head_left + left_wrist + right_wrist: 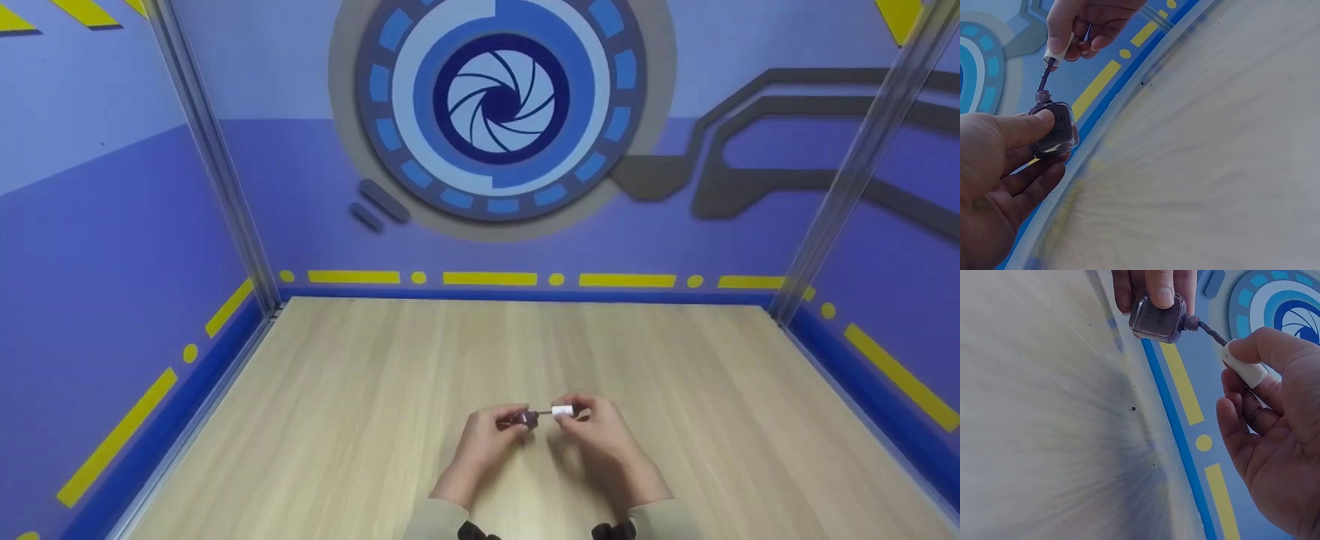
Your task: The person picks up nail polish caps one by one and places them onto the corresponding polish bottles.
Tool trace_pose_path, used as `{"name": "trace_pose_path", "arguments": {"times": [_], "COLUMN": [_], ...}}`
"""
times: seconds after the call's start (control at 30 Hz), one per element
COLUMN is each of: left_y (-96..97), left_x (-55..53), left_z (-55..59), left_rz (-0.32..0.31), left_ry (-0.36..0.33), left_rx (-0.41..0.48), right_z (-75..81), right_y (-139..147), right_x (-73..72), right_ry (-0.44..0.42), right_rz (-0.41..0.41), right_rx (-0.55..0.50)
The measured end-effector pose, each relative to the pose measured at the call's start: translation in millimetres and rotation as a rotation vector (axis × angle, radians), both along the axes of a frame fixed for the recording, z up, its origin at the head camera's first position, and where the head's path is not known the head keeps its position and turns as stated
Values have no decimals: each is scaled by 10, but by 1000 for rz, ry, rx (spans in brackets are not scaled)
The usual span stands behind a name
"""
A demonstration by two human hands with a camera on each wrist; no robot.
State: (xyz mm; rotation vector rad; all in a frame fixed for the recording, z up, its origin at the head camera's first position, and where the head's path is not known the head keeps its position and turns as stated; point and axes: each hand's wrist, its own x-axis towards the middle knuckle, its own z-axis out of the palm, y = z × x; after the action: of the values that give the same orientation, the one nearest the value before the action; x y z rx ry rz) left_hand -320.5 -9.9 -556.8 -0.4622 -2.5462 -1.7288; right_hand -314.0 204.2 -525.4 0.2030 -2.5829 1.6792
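Bottle: little dark glass polish bottle (1060, 132), by the look of it, up between the two hands above the bench (375, 360)
Left hand (486, 435): thumb across the bottle's front, fingers behind, so yeah, pinching it
Right hand (604, 431): thumb and fingers pinching the white cap (1248, 372)
Done so far: cap's off the threaded neck (1190, 323), with a good stretch of dark-coated brush stem (1212, 333) showing
Left over: cap and neck are apart, so it isn't closed; can't tell if the tip sits inside the neck or just at its mouth
In the way: only the fingers, hiding bits of bottle and cap
Around: blue-purple back wall (300, 187) with a big round emblem (499, 105), metal posts (210, 154) at the corners, pale sleeves (435, 519) near me
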Motion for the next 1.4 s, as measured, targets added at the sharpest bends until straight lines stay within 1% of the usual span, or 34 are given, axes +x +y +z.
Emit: {"name": "trace_pose_path", "arguments": {"times": [0.23,0.4,0.6,0.67,0.83,1.1,1.3,1.4], "left_y": [-3,2,8,11,20,29,36,42], "left_x": [5,1,14,18,26,25,28,29], "left_z": [4,-2,-6,-4,4,0,5,11], "left_rz": [-16,-26,-40,-41,-46,-61,-73,-73], "left_ry": [11,42,78,88,88,102,97,89], "left_rx": [9,-14,-45,-60,-83,-75,-74,-71], "right_z": [-10,-16,-27,-30,-39,-36,-43,-33], "right_y": [-11,-27,-50,-59,-81,-122,-129,-124], "right_x": [-14,-23,-15,-13,-17,-8,-9,-7], "right_ry": [19,21,-13,1,57,46,50,51], "right_rz": [15,27,44,58,89,100,97,105], "right_rx": [29,54,76,87,114,126,168,168]}}
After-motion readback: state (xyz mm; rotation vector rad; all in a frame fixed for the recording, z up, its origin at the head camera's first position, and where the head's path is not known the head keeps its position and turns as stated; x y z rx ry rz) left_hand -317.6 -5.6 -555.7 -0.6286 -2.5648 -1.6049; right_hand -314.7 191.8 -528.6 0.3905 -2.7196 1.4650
